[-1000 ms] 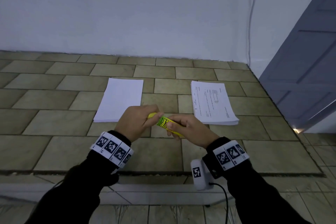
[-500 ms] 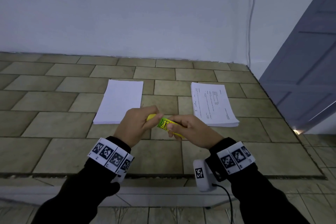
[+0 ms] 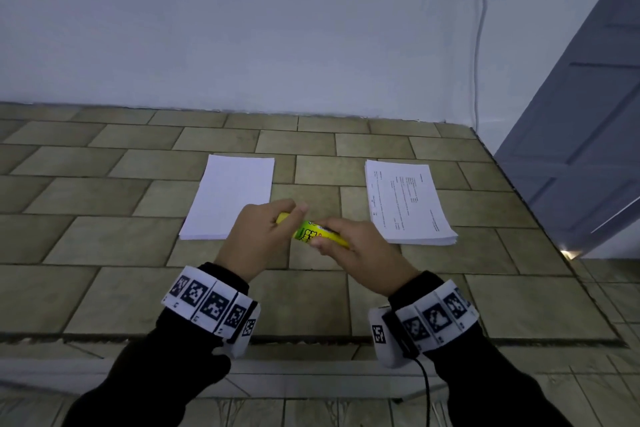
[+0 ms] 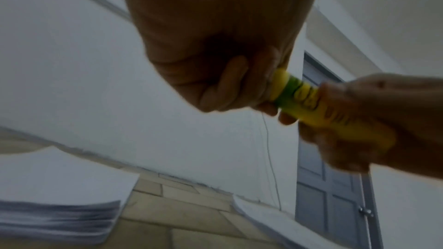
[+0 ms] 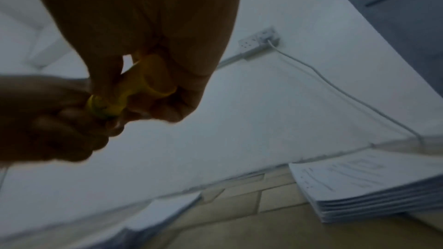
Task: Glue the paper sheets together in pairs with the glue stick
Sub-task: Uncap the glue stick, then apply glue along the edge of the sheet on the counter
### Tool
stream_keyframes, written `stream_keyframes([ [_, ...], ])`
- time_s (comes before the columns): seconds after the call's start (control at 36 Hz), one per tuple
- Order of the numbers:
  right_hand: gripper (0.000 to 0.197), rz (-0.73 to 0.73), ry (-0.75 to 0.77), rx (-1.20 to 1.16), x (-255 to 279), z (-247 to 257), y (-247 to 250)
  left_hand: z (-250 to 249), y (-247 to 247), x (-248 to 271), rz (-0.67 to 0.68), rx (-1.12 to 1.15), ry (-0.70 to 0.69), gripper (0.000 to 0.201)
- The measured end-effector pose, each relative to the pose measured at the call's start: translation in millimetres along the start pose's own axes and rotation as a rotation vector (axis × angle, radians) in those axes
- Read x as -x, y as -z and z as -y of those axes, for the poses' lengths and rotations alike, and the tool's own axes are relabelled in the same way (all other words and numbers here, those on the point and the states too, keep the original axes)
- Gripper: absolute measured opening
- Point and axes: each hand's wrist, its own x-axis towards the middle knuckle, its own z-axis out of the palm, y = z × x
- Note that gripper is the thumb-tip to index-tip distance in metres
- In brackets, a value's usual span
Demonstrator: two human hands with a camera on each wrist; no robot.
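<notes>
A person's two hands meet above a tiled worktop (image 3: 104,243), both dark sleeves banded at the wrist with black-and-white marker cuffs (image 3: 207,302). The right hand (image 3: 363,250) wraps its fingers (image 4: 335,139) round the barrel of a yellow-green glue stick (image 3: 311,234), held level in the air and angled toward the left. The left hand (image 3: 259,239) closes its fingers (image 4: 230,82) on the stick's yellow cap end (image 4: 279,82); the cap sits against the green collar. Beyond the hands, a stack of blank white paper sheets (image 3: 235,194) lies flat on the worktop to the left, and a stack of printed sheets (image 3: 405,201) lies to the right, the two well apart. Behind them rises a pale wall (image 3: 277,28) with a thin cable (image 3: 479,28) running down it, and a grey panelled door (image 3: 581,149) stands at far right.
</notes>
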Motion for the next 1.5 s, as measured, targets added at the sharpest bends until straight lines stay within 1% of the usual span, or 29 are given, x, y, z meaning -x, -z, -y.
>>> stream_keyframes([
  [0.06, 0.027, 0.101, -0.086, -0.244, 0, 2, 6, 3, 2, 3, -0.018, -0.030, -0.149, 0.023],
  [0.11, 0.037, 0.183, -0.159, -0.459, 1, 3, 10, 7, 4, 4, -0.040, -0.033, -0.249, 0.020],
  [0.14, 0.043, 0.196, -0.187, -0.538, 3, 3, 10, 9, 6, 3, -0.070, -0.014, -0.263, 0.021],
  [0.17, 0.046, 0.187, -0.209, -0.589, 5, 1, 11, 11, 9, 2, -0.115, 0.017, -0.246, 0.025],
  [0.19, 0.045, 0.161, -0.219, -0.612, 7, -1, 11, 12, 13, 0, -0.163, 0.049, -0.208, 0.033],
  [0.25, 0.033, 0.091, -0.202, -0.572, 10, -7, 10, 15, 21, -2, -0.214, 0.069, -0.166, 0.040],
  [0.31, 0.023, 0.050, -0.192, -0.510, 13, -11, 9, 15, 26, 0, -0.185, 0.026, -0.161, 0.040],
  [0.36, 0.019, 0.020, -0.204, -0.486, 14, -12, 8, 14, 27, 3, -0.088, -0.099, -0.100, 0.048],
  [0.42, 0.018, -0.023, -0.212, -0.478, 14, -13, 7, 12, 29, 5, 0.035, -0.322, -0.005, 0.052],
  [0.5, 0.016, -0.076, -0.201, -0.500, 16, -15, 8, 18, 32, 6, 0.210, -0.591, 0.205, 0.036],
  [0.56, 0.017, -0.089, -0.207, -0.515, 18, -17, 9, 25, 32, 9, 0.307, -0.746, 0.323, 0.034],
  [0.58, 0.017, -0.095, -0.213, -0.521, 19, -18, 10, 30, 32, 11, 0.333, -0.798, 0.361, 0.035],
  [0.64, 0.017, -0.106, -0.214, -0.530, 21, -19, 11, 39, 32, 15, 0.342, -0.859, 0.411, 0.037],
  [0.81, 0.017, -0.104, -0.219, -0.554, 24, -21, 9, 60, 31, 26, 0.398, -0.915, 0.552, 0.045],
  [0.89, 0.016, -0.081, -0.220, -0.575, 26, -21, 5, 72, 32, 31, 0.367, -0.888, 0.622, 0.047],
  [1.0, 0.020, -0.086, -0.234, -0.590, 25, -22, -1, 78, 37, 35, 0.354, -0.822, 0.702, 0.050],
  [1.03, 0.024, -0.092, -0.240, -0.599, 25, -21, -2, 78, 38, 35, 0.344, -0.807, 0.715, 0.052],
  [1.08, 0.030, -0.094, -0.253, -0.607, 26, -22, -3, 76, 40, 36, 0.330, -0.769, 0.746, 0.063],
  [1.14, 0.029, -0.095, -0.258, -0.599, 27, -22, -2, 69, 44, 38, 0.307, -0.740, 0.777, 0.079],
  [1.19, 0.031, -0.096, -0.269, -0.604, 27, -23, -1, 58, 49, 39, 0.235, -0.743, 0.772, 0.091],
  [1.25, 0.033, -0.105, -0.278, -0.613, 27, -23, -1, 44, 54, 38, 0.144, -0.746, 0.707, 0.095],
  [1.28, 0.032, -0.112, -0.277, -0.616, 27, -24, -1, 35, 56, 36, 0.095, -0.715, 0.643, 0.092],
  [1.33, 0.029, -0.122, -0.271, -0.630, 25, -24, -1, 17, 56, 30, 0.006, -0.563, 0.485, 0.077],
  [1.36, 0.027, -0.124, -0.272, -0.644, 24, -24, -2, 8, 53, 25, -0.006, -0.439, 0.423, 0.069],
  [1.39, 0.025, -0.124, -0.275, -0.661, 23, -24, -3, -1, 49, 21, 0.008, -0.293, 0.383, 0.063],
  [1.44, 0.024, -0.122, -0.289, -0.693, 19, -22, -5, -13, 37, 13, 0.089, -0.004, 0.359, 0.057],
  [1.5, 0.026, -0.112, -0.296, -0.707, 17, -20, -8, -18, 23, 8, 0.198, 0.177, 0.343, 0.053],
])
